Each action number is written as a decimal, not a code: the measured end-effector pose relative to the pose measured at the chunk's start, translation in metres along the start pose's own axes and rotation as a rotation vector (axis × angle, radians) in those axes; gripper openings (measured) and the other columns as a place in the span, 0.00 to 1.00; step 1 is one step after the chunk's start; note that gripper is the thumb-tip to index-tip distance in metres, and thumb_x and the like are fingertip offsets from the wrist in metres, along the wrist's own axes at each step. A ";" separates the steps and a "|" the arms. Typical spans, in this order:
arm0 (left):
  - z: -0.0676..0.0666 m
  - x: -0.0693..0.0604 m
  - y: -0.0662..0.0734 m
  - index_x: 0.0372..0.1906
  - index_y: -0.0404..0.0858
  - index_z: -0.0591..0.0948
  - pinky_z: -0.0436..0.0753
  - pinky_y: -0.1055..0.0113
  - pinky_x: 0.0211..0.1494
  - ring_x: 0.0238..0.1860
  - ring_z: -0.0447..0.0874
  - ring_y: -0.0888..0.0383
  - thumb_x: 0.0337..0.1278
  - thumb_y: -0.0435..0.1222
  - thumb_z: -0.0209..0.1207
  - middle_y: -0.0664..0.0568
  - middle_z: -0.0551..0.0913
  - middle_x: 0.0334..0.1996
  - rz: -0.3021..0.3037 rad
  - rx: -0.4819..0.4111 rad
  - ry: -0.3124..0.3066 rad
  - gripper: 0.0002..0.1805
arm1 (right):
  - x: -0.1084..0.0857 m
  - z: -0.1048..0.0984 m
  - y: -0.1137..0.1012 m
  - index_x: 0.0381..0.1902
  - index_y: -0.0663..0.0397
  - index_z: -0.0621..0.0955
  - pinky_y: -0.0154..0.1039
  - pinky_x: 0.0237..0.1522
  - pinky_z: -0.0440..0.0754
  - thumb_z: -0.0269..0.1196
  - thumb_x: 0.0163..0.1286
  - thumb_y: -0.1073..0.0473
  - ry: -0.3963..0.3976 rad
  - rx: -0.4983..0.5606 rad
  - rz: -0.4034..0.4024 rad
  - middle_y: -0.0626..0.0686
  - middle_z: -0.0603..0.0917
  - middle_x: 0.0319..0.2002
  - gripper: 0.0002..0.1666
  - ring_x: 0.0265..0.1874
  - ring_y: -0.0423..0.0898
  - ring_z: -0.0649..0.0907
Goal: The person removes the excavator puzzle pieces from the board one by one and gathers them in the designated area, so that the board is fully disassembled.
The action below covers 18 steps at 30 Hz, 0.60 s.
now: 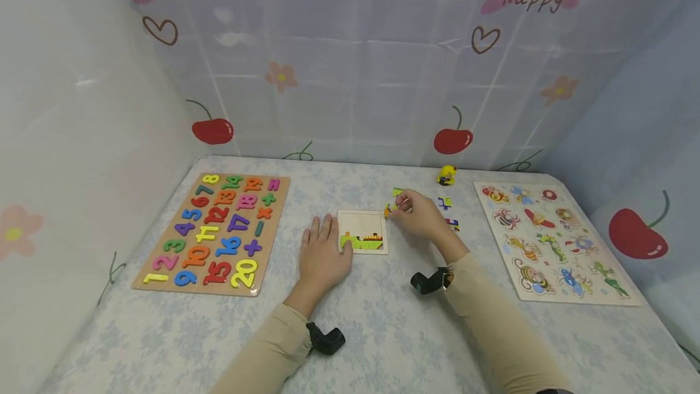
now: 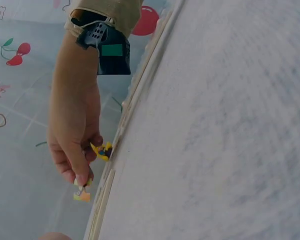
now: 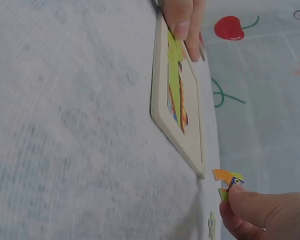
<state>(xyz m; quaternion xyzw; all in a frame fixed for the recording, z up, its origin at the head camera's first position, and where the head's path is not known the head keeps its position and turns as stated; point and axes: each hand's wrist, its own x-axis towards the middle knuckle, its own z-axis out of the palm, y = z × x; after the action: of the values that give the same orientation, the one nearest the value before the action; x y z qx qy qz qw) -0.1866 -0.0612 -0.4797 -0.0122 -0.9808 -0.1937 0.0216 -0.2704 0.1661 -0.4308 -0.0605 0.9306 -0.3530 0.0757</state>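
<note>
A small wooden puzzle tray [image 1: 361,219] lies in the middle of the table, with joined green-and-yellow jigsaw pieces [image 1: 369,242] along its near side. My left hand [image 1: 325,258] rests beside the tray's left edge, fingers extended, thumb touching the pieces at the lower left corner. Just beyond the tray's right edge, my right hand [image 1: 420,216] pinches a jigsaw piece [image 3: 229,178] between thumb and fingers. That piece is orange and green with a dark patch and an eye, held above the table in the right wrist view. The right hand partly covers loose pieces behind it.
Loose jigsaw pieces [image 1: 445,203] lie right of the tray, with a small yellow figurine [image 1: 446,175] behind them. A colourful number board [image 1: 219,233] is at the left. An insect picture board [image 1: 558,242] is at the right. A printed curtain [image 1: 350,78] hangs behind the table.
</note>
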 end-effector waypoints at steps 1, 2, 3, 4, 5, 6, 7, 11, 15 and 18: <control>0.000 0.000 0.000 0.79 0.40 0.53 0.44 0.47 0.82 0.82 0.39 0.47 0.72 0.55 0.41 0.49 0.51 0.80 0.000 -0.003 0.002 0.39 | 0.000 -0.002 0.003 0.45 0.49 0.75 0.39 0.37 0.75 0.66 0.68 0.53 0.001 -0.014 0.011 0.53 0.82 0.42 0.13 0.39 0.49 0.78; 0.000 0.000 0.000 0.79 0.40 0.53 0.44 0.47 0.81 0.82 0.39 0.47 0.72 0.55 0.41 0.49 0.51 0.80 0.001 -0.005 0.003 0.39 | 0.000 -0.004 0.006 0.45 0.49 0.75 0.38 0.37 0.75 0.66 0.68 0.52 -0.001 -0.028 0.020 0.53 0.82 0.42 0.13 0.39 0.49 0.78; 0.000 0.000 0.000 0.79 0.40 0.53 0.44 0.47 0.82 0.82 0.39 0.47 0.72 0.55 0.41 0.49 0.51 0.80 0.001 -0.006 0.002 0.39 | 0.001 -0.006 0.009 0.45 0.49 0.76 0.38 0.37 0.75 0.66 0.68 0.53 -0.001 -0.038 0.028 0.53 0.82 0.42 0.13 0.39 0.49 0.78; 0.000 0.000 0.000 0.79 0.40 0.53 0.44 0.47 0.82 0.82 0.39 0.47 0.72 0.55 0.41 0.49 0.51 0.80 0.001 -0.007 0.003 0.39 | 0.001 -0.007 0.011 0.45 0.49 0.76 0.38 0.36 0.75 0.66 0.68 0.52 -0.001 -0.048 0.035 0.53 0.82 0.41 0.13 0.38 0.49 0.78; 0.000 0.000 0.000 0.79 0.40 0.53 0.44 0.47 0.81 0.82 0.39 0.47 0.72 0.55 0.41 0.49 0.51 0.80 0.001 -0.010 0.004 0.39 | 0.001 -0.008 0.012 0.45 0.49 0.76 0.38 0.36 0.75 0.66 0.68 0.53 -0.002 -0.057 0.039 0.53 0.82 0.41 0.13 0.38 0.49 0.79; 0.000 0.000 0.000 0.79 0.40 0.53 0.44 0.47 0.82 0.82 0.39 0.47 0.72 0.55 0.41 0.49 0.51 0.80 0.001 -0.010 0.003 0.39 | 0.001 -0.009 0.013 0.45 0.49 0.76 0.38 0.36 0.75 0.67 0.68 0.53 -0.003 -0.066 0.044 0.53 0.82 0.41 0.13 0.38 0.49 0.79; 0.000 0.000 0.000 0.79 0.40 0.53 0.44 0.47 0.82 0.82 0.39 0.47 0.72 0.55 0.41 0.49 0.51 0.80 0.001 -0.011 0.003 0.39 | 0.002 -0.010 0.014 0.45 0.50 0.76 0.39 0.35 0.76 0.67 0.67 0.53 -0.003 -0.072 0.047 0.53 0.83 0.41 0.14 0.38 0.49 0.79; 0.000 0.000 -0.001 0.79 0.40 0.53 0.44 0.47 0.81 0.82 0.40 0.47 0.72 0.55 0.41 0.49 0.51 0.80 0.001 -0.012 0.003 0.39 | 0.003 -0.009 0.015 0.45 0.50 0.77 0.40 0.37 0.76 0.66 0.68 0.53 -0.002 -0.136 0.048 0.54 0.83 0.42 0.13 0.39 0.49 0.80; 0.001 0.000 -0.001 0.79 0.40 0.53 0.44 0.47 0.82 0.82 0.39 0.47 0.72 0.55 0.40 0.49 0.51 0.80 0.001 -0.011 0.001 0.39 | 0.004 -0.007 0.014 0.45 0.49 0.78 0.42 0.40 0.75 0.66 0.68 0.52 0.022 -0.215 0.055 0.53 0.83 0.42 0.13 0.42 0.50 0.78; 0.001 0.001 -0.001 0.79 0.40 0.53 0.44 0.47 0.82 0.82 0.39 0.47 0.72 0.55 0.40 0.49 0.51 0.80 0.000 -0.014 0.000 0.39 | 0.004 -0.004 0.013 0.44 0.49 0.79 0.43 0.39 0.73 0.67 0.67 0.52 0.048 -0.270 0.038 0.52 0.82 0.39 0.12 0.42 0.51 0.75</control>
<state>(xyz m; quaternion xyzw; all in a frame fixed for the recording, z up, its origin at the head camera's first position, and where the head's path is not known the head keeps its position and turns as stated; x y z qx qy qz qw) -0.1872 -0.0617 -0.4805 -0.0122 -0.9794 -0.2004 0.0216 -0.2757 0.1780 -0.4370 -0.0442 0.9722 -0.2243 0.0512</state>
